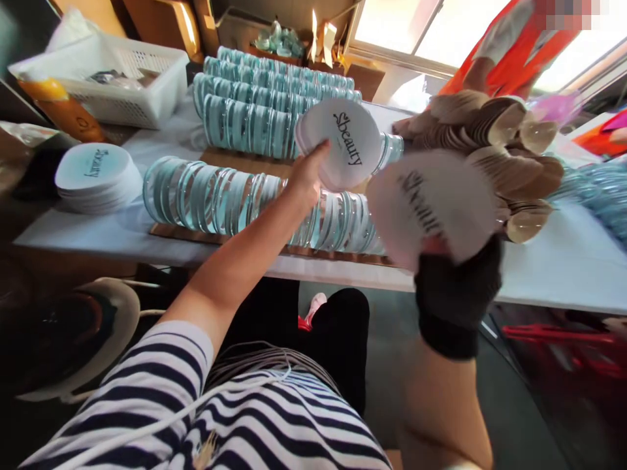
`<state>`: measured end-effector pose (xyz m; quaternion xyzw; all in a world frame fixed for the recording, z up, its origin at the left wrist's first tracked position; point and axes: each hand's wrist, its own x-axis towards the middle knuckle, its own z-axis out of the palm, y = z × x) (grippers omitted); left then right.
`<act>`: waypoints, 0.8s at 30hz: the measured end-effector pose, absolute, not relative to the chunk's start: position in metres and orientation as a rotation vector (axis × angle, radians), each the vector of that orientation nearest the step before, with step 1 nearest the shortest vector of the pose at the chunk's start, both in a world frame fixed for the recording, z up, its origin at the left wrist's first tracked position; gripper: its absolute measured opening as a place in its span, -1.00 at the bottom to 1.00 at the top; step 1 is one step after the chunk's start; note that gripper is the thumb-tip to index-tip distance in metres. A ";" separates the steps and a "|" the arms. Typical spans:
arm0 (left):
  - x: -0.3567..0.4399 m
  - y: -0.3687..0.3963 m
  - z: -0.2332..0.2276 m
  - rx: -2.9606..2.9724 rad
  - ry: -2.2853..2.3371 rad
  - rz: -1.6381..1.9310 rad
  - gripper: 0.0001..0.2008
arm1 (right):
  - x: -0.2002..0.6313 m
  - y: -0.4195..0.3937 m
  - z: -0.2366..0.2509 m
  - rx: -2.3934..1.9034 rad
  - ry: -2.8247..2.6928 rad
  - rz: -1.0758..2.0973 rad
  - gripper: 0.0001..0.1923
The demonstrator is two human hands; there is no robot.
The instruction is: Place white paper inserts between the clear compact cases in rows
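Observation:
My left hand point(309, 173), bare, grips a few white round cards point(356, 124) printed "Sbeauty", its thumb lying on the top one. In a black glove, my right hand point(458, 284) holds up another white round card point(435, 202) with the same print, blurred by motion; the fingers behind it are hidden. Under my left forearm runs a long row of clear round cases point(210, 196) standing on edge. A stack of printed white cards point(100, 176) lies at the left of the table.
More rows of clear cases point(245, 124) stand behind. Brown rounded pieces point(514, 170) are heaped at the right. A white basket point(166, 85) and an orange spray can point(63, 108) are at the back left. Across the table a person in orange point(494, 52) is at work.

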<state>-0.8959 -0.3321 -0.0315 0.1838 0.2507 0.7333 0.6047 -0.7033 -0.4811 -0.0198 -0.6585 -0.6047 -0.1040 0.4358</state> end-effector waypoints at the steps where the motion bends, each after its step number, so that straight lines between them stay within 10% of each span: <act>1: -0.901 -0.328 -0.032 0.404 0.569 1.677 -0.70 | -0.702 -0.499 -0.023 -1.741 -1.635 -0.187 -0.34; 24: -0.908 -0.335 -0.041 0.257 0.484 1.644 -0.80 | -0.780 -0.434 -0.088 -1.825 -2.132 0.001 -0.66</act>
